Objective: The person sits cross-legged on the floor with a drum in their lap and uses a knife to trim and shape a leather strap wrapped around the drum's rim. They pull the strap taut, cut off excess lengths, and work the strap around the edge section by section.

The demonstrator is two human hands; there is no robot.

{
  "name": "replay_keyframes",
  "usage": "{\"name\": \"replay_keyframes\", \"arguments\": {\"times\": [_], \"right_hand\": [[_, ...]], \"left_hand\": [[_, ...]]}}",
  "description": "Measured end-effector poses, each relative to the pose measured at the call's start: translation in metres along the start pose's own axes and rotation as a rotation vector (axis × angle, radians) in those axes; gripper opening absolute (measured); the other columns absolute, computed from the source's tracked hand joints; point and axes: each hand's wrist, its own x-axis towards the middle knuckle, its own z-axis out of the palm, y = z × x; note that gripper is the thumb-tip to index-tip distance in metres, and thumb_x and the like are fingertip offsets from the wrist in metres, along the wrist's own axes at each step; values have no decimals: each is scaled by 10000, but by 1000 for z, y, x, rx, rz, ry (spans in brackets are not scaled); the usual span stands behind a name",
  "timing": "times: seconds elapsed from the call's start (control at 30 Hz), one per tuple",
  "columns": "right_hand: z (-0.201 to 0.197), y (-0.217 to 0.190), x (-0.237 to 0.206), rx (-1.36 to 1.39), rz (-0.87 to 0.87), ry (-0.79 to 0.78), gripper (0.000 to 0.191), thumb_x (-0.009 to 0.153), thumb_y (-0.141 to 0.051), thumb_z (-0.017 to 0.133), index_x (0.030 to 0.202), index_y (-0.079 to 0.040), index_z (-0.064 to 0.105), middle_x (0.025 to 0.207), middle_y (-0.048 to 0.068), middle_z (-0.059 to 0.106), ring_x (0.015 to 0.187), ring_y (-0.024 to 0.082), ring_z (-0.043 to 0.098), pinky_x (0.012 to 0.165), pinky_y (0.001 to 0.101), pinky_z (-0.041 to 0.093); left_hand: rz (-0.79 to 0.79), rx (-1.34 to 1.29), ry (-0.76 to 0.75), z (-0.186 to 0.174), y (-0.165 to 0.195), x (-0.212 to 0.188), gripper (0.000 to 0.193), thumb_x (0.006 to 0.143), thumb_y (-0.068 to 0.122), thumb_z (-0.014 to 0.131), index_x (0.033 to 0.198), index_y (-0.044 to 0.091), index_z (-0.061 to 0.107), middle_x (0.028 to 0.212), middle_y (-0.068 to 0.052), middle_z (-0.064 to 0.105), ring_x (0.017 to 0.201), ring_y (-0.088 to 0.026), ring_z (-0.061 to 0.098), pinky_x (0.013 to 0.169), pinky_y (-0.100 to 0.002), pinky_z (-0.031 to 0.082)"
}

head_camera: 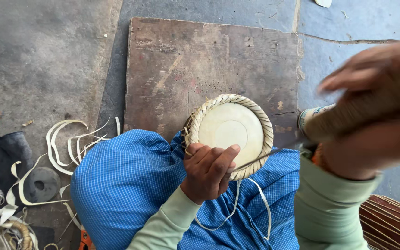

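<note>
Left hand (208, 170): fingers curled round the near rim of a small round woven basket piece (230, 134), thumb laid across the plaited edge, grasping it firmly; pale green sleeve runs down to the bottom edge of the view

Basket piece: flat pale disc at the centre, ringed by a braided border of straw-coloured strips; it sits on the person's lap, on blue checked cloth (130, 185), with its far edge overlapping the wooden board. Two loose pale strips (251, 203) hang from its lower rim and trail over the cloth

Right hand (371, 106): raised close to the camera and blurred, fingers closed around a thick brownish handle (348, 115) with a patterned end cap; a thin dark blade or spike runs from it toward the basket's right rim, its tip too fine to make out clearly

Wooden board (209, 60): worn, reddish-brown, square, lying on grey stone floor (42, 55) just beyond the knees

Cut pale strips (70, 139): a loose curl of them on the floor to the left of the lap

Dark round disc with a hole (42, 184): beside the strips

Coil of woven work (10, 234): lower left corner, partly cut off

Ribbed reddish-brown object (390, 222): lower right corner, only partly in view
</note>
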Motion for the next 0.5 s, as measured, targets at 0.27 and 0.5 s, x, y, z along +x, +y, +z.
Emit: {"name": "replay_keyframes", "arguments": {"times": [0.27, 0.5], "right_hand": [[28, 18, 40, -25, 39, -56, 240, 1079, -132, 513, 917, 23, 600, 761, 123, 621, 418, 124, 502, 421, 274, 456], [84, 9, 47, -360, 306, 18, 222, 1095, 45, 408, 924, 59, 549, 795, 146, 555, 533, 137, 480, 514, 254, 395]], "left_hand": [[-50, 4, 28, -2, 10, 0, 317, 1068, 127, 523, 1374, 55, 565, 965, -42, 688, 706, -179, 591, 834, -368, 414], [-32, -2, 39, -3, 8, -2, 285, 1025, 117, 547, 1300, 48, 574, 928, -46, 676, 700, -167, 601, 801, -369, 416]]}}
